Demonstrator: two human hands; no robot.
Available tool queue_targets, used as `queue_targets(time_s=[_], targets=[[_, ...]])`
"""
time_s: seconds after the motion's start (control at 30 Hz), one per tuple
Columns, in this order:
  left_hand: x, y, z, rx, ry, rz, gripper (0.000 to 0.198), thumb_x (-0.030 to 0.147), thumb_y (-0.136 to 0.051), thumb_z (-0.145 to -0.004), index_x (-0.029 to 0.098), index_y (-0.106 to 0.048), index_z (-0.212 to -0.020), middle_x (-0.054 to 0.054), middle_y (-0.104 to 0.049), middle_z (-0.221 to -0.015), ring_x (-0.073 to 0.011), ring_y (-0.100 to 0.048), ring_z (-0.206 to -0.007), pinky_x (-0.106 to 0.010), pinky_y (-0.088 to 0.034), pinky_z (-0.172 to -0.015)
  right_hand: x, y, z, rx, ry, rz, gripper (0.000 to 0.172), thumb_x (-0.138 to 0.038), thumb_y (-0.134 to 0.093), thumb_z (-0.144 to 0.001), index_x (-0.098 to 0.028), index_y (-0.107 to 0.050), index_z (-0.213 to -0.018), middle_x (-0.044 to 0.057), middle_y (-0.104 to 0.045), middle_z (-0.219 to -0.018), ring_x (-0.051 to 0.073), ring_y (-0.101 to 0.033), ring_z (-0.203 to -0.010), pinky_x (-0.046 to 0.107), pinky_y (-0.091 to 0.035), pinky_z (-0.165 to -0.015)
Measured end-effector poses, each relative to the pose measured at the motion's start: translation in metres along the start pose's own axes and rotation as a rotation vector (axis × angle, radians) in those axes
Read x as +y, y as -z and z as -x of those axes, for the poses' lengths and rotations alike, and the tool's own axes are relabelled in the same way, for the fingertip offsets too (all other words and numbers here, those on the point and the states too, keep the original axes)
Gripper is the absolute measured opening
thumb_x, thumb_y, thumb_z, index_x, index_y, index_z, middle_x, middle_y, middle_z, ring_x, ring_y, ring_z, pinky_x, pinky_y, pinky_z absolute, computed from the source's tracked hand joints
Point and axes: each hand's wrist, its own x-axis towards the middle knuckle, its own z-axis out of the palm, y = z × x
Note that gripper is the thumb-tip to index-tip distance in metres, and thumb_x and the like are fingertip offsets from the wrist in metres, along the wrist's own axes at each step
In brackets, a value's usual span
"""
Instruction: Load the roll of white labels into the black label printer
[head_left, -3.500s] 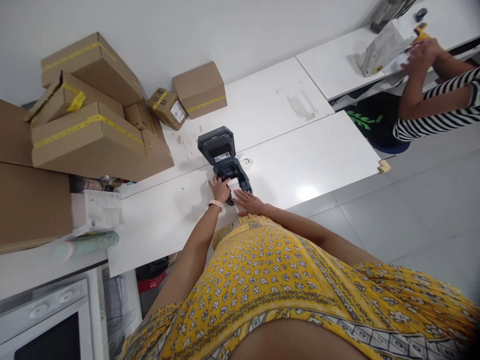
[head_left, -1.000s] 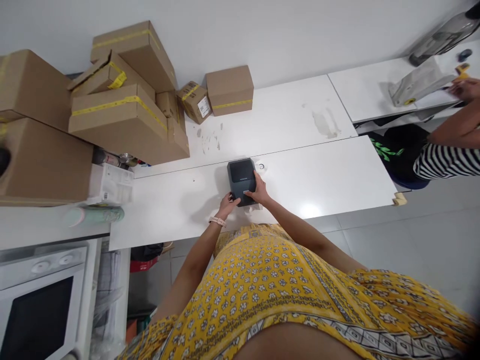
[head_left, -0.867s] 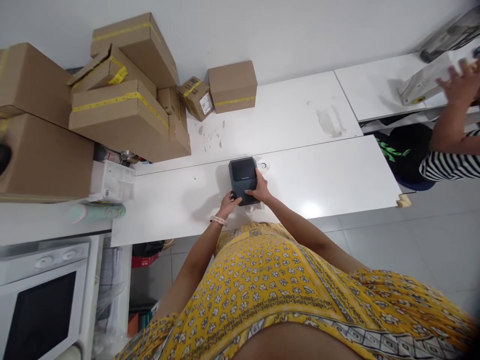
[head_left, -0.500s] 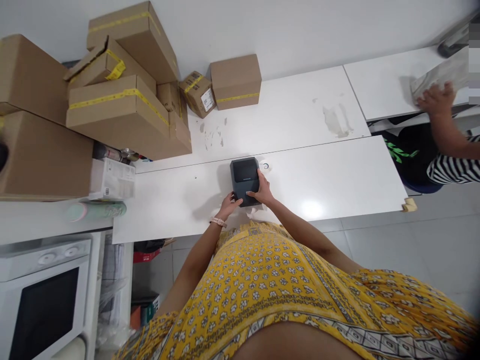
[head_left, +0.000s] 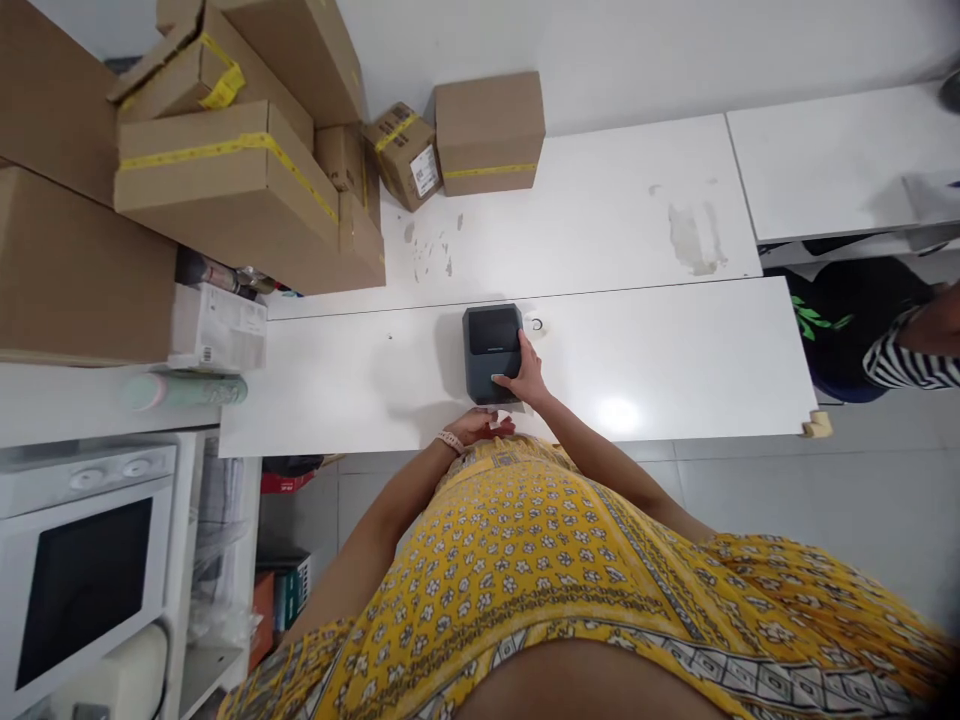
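A small dark label printer (head_left: 492, 332) rests on the white table in front of me. My right hand (head_left: 530, 377) grips its right side, the thumb lying over the top near a small light-coloured button. At the printer's front edge, my left hand (head_left: 472, 427) is closed on a white paper strip (head_left: 504, 415) that sticks out there; the fingertips are partly hidden. A pale wristband (head_left: 451, 441) circles the left wrist. Just right of the printer lies a small white round piece (head_left: 537, 325) with a dark curved mark.
Cardboard boxes (head_left: 225, 185) with yellow tape are stacked at the left, and a lone box (head_left: 490, 135) stands by the wall. A green bottle (head_left: 184, 391) lies above the microwave (head_left: 90, 590). Another person's striped sleeve (head_left: 911, 355) shows at far right.
My left hand has left the printer's left side and moved down to the paper at its front. My right hand stays on the printer. At the right, the other person's hand has left view.
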Motion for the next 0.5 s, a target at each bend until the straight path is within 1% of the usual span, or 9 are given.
queue_targets(time_s=[0.1,0.23,0.3,0.4,0.43,0.47,0.5], targets=[[-0.007,0.0,0.0,0.021,0.036,0.039,0.013,0.014,-0.075,-0.073,0.011,-0.066,-0.081,-0.011,-0.07,-0.082,-0.0216,-0.071,-0.081,-0.039,-0.054,-0.084,0.001,-0.003,0.002,0.027,-0.006,-0.022,0.111,-0.048,-0.071,-0.068,-0.025,-0.007,-0.156,0.012,-0.023,-0.16,0.038,-0.023,-0.145,0.059,-0.025,-0.114],[-0.01,0.0,-0.001,0.066,-0.044,0.002,0.017,0.017,-0.079,-0.07,0.01,-0.067,-0.079,-0.01,-0.07,-0.078,-0.0207,-0.07,-0.076,-0.039,-0.054,-0.085,0.001,-0.006,0.0,0.053,-0.077,0.003,0.116,-0.049,-0.073,-0.065,-0.021,-0.007,-0.156,0.015,-0.027,-0.157,0.039,-0.029,-0.141,0.059,-0.029,-0.112],[-0.01,-0.001,0.001,0.083,-0.063,-0.051,0.02,0.022,-0.08,-0.069,0.011,-0.068,-0.08,-0.011,-0.071,-0.08,-0.021,-0.07,-0.077,-0.038,-0.054,-0.084,0.001,-0.006,0.0,0.058,-0.067,0.032,0.116,-0.05,-0.074,-0.065,-0.021,-0.008,-0.156,0.015,-0.028,-0.157,0.039,-0.029,-0.141,0.059,-0.029,-0.113],[-0.009,0.002,0.009,0.114,-0.031,-0.191,0.024,0.028,-0.08,-0.069,0.013,-0.069,-0.083,-0.012,-0.072,-0.086,-0.0228,-0.07,-0.081,-0.038,-0.053,-0.082,0.005,0.0,0.003,0.037,-0.026,0.047,0.113,-0.055,-0.073,-0.067,-0.021,-0.011,-0.156,0.014,-0.029,-0.158,0.039,-0.03,-0.141,0.058,-0.031,-0.112],[-0.009,0.005,0.013,0.15,-0.028,-0.236,0.023,0.028,-0.079,-0.068,0.014,-0.07,-0.084,-0.012,-0.072,-0.088,-0.0238,-0.07,-0.083,-0.039,-0.053,-0.082,0.007,0.002,0.006,0.021,-0.02,0.038,0.113,-0.059,-0.071,-0.068,-0.021,-0.011,-0.156,0.014,-0.031,-0.157,0.038,-0.032,-0.14,0.058,-0.032,-0.111],[-0.009,0.009,0.017,0.221,-0.037,-0.268,0.023,0.027,-0.078,-0.068,0.015,-0.07,-0.086,-0.012,-0.072,-0.091,-0.0251,-0.07,-0.087,-0.04,-0.052,-0.083,0.01,0.005,0.01,0.003,-0.017,0.021,0.112,-0.062,-0.069,-0.069,-0.022,-0.012,-0.156,0.013,-0.033,-0.156,0.038,-0.035,-0.139,0.057,-0.034,-0.11],[-0.008,0.012,0.02,0.33,-0.075,-0.282,0.024,0.026,-0.077,-0.069,0.015,-0.069,-0.089,-0.012,-0.072,-0.095,-0.0264,-0.069,-0.093,-0.04,-0.051,-0.085,0.013,0.007,0.015,-0.016,-0.015,-0.004,0.11,-0.065,-0.067,-0.071,-0.022,-0.012,-0.156,0.013,-0.036,-0.155,0.037,-0.038,-0.137,0.057,-0.036,-0.109]])
